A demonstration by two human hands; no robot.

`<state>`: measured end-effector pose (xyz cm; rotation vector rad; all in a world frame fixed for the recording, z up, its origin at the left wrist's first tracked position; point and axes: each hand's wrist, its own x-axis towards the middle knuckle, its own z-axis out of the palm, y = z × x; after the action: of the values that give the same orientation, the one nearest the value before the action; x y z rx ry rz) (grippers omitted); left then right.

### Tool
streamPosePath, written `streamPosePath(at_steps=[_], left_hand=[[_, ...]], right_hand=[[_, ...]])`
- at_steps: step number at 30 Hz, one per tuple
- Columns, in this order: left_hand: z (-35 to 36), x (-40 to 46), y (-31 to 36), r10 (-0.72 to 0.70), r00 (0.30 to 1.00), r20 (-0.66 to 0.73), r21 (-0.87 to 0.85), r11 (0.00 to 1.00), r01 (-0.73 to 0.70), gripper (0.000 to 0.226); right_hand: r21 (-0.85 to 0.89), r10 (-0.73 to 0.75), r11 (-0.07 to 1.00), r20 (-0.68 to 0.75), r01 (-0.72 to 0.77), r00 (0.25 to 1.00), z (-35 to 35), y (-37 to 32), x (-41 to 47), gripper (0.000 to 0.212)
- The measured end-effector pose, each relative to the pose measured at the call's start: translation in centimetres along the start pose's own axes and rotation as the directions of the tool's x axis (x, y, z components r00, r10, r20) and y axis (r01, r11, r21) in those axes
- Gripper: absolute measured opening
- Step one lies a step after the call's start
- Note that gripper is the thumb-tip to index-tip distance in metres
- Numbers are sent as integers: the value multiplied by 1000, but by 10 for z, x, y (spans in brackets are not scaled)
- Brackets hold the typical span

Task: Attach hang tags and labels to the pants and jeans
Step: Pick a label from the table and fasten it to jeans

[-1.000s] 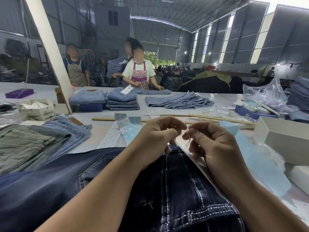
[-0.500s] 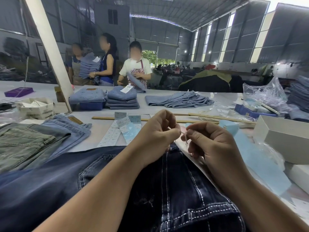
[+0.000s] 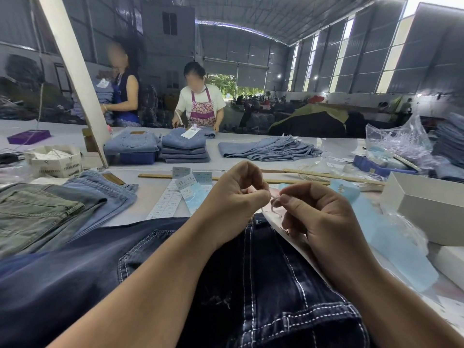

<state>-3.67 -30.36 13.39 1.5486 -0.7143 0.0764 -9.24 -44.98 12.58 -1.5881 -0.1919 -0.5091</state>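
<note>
I see both hands raised close together over the dark blue jeans with white stitching (image 3: 263, 285), which lie on the table (image 3: 150, 194) directly beneath them. The left hand (image 3: 233, 204) has its fingers curled, thumb and forefinger pinching one end of a thin white tag string (image 3: 273, 198); the right hand (image 3: 316, 214) pinches the other end. Just beyond the left hand lie pale blue paper hang tags (image 3: 193, 194), and under the right hand a white card (image 3: 283, 226) rests on the jeans

Garment finishing hall: folded jeans stacks (image 3: 184, 149) beyond the left hand (image 3: 234, 197), aproned worker (image 3: 200, 104) (sorting), corrugated metal roof (image 3: 251, 13) overhead.
</note>
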Motion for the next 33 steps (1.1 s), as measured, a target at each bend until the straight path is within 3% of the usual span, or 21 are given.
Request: streamPosePath(at_steps=[26, 33], left_hand=[[0, 0, -3, -23, 999, 36, 1, 1000, 23, 15], [-2, -1, -3, -19, 999, 41, 7, 1000, 19, 28]], right_hand=[[-69, -33, 997, -34, 31, 999, 1, 0, 0, 8], [-94, -45, 995, -18, 43, 999, 0, 0, 0, 10]])
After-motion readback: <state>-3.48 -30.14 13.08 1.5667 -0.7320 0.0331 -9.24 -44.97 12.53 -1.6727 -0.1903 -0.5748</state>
